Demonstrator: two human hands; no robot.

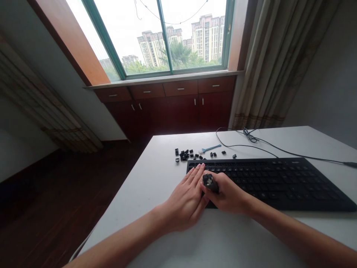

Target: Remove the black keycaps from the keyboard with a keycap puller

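A black keyboard (273, 180) lies on the white table (156, 178). My left hand (185, 199) lies flat with fingers stretched out, resting on the table and the keyboard's left end. My right hand (227, 195) sits on the keyboard's near left corner, its fingers pinched around a small black keycap (209, 181) held upside down just above the keys. Several loose black keycaps (186, 154) lie scattered on the table beyond the keyboard's left end.
A small blue brush-like tool (209, 149) lies beside the loose keycaps. The keyboard's black cable (251, 139) curls across the far table and runs off to the right. The table's left edge drops to a dark wood floor (55, 208). Cabinets stand under the window.
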